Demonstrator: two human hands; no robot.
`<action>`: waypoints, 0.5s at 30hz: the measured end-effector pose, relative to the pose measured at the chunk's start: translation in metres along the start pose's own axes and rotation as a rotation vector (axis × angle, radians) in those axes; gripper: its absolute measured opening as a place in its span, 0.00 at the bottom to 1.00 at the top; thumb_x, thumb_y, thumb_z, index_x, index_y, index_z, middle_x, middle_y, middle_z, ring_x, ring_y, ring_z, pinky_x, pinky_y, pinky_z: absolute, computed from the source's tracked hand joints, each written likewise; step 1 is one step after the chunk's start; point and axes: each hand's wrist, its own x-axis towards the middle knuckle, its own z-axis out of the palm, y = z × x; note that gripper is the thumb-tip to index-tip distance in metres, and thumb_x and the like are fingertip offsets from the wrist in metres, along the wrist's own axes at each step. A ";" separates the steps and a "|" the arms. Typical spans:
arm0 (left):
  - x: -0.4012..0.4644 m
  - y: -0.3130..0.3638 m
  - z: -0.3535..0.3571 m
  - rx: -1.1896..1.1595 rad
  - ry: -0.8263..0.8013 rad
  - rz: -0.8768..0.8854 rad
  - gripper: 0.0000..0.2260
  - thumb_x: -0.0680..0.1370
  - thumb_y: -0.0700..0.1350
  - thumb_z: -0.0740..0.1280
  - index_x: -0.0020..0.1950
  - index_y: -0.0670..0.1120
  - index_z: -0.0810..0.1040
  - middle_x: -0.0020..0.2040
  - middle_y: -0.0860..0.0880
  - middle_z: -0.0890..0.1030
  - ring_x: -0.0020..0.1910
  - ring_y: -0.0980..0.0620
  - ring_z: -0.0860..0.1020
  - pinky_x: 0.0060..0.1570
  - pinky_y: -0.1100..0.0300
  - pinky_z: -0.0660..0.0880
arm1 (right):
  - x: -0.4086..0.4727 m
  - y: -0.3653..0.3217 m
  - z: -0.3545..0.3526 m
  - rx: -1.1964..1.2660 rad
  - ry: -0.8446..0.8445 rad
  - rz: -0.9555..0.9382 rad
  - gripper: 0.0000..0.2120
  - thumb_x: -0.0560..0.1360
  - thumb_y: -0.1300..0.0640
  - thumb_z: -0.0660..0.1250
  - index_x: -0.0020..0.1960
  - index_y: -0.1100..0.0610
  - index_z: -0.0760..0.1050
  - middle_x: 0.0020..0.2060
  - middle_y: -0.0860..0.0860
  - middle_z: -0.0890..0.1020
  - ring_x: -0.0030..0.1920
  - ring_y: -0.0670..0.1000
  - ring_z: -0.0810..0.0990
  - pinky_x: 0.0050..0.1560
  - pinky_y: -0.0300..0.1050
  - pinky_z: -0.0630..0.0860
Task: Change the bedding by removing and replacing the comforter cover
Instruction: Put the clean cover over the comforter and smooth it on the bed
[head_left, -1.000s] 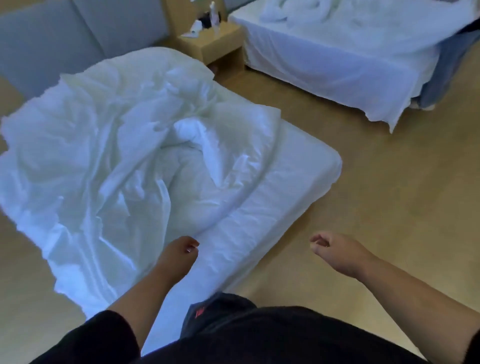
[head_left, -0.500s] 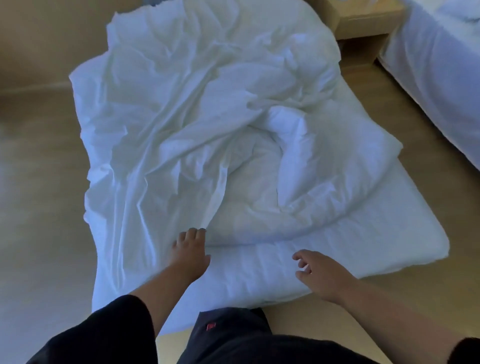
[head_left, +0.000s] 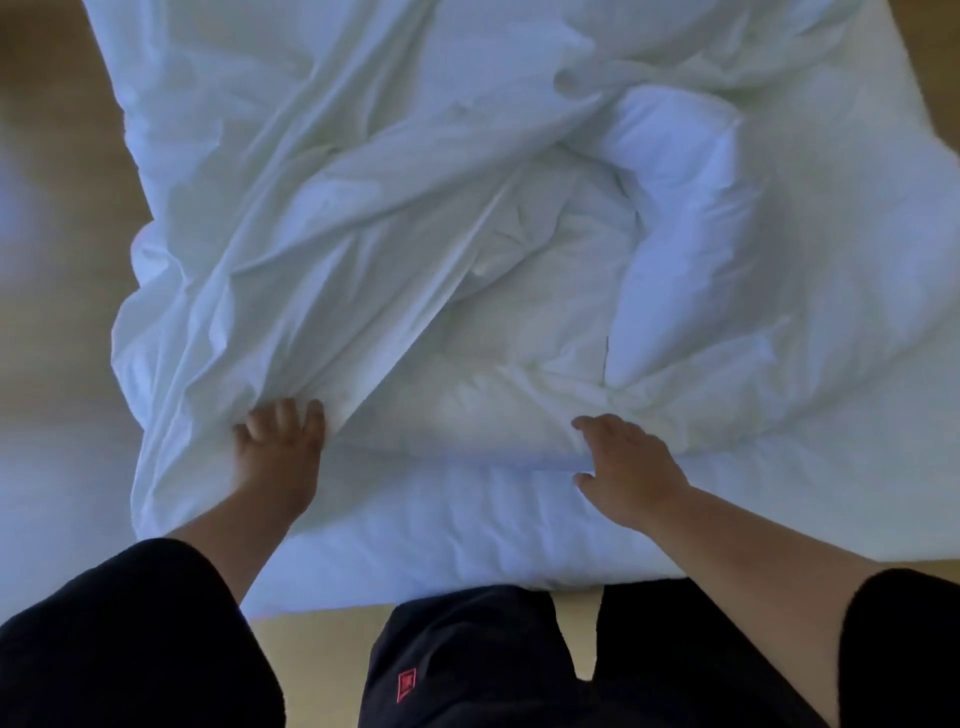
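A low white mattress fills most of the view, its near edge running just in front of the person's dark trousers, which carry a small red mark. Tan wooden floor shows along the left side, at the top right corner and in a narrow strip between the mattress edge and the trousers. On the mattress lies the task's bedding in a rumpled heap: a thin, creased white comforter cover spreads over the left half and drapes off the left edge toward the floor, while the thicker, puffier comforter sits in the middle and right — one plump fold of it stands up on the right. The cover's loose edge runs diagonally down across the comforter to the left hand. Both arms reach forward from short black sleeves. The left hand rests palm down at the lower left, where the cover's folds gather; its fingers lie fairly straight on the cloth, their tips at or just under the bunched edge, and they do not plainly clamp anything. The right hand is at the comforter's near edge — fingers spread and extended on top of it, thumb lower at the rim of the fold, so it brackets the edge loosely without closing on it. The hands are well apart.
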 end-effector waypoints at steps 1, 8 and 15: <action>-0.007 -0.015 -0.005 -0.059 0.007 -0.043 0.26 0.74 0.40 0.64 0.72 0.38 0.65 0.61 0.34 0.69 0.56 0.32 0.72 0.53 0.39 0.73 | 0.010 -0.001 0.002 -0.055 0.016 -0.024 0.34 0.77 0.43 0.66 0.78 0.50 0.57 0.73 0.53 0.67 0.70 0.57 0.69 0.66 0.53 0.68; -0.076 -0.062 -0.069 -0.854 0.056 -0.281 0.06 0.66 0.40 0.65 0.39 0.48 0.70 0.37 0.47 0.76 0.41 0.40 0.76 0.38 0.53 0.68 | 0.065 -0.040 0.005 -0.109 -0.002 -0.198 0.45 0.73 0.34 0.67 0.80 0.49 0.50 0.77 0.53 0.59 0.76 0.56 0.60 0.74 0.56 0.59; -0.212 -0.064 -0.215 -1.431 0.178 -0.179 0.16 0.55 0.40 0.63 0.40 0.51 0.79 0.32 0.53 0.78 0.30 0.59 0.75 0.28 0.66 0.71 | 0.024 -0.073 -0.064 0.145 0.123 -0.477 0.45 0.73 0.37 0.70 0.80 0.49 0.52 0.78 0.50 0.60 0.77 0.53 0.61 0.74 0.53 0.58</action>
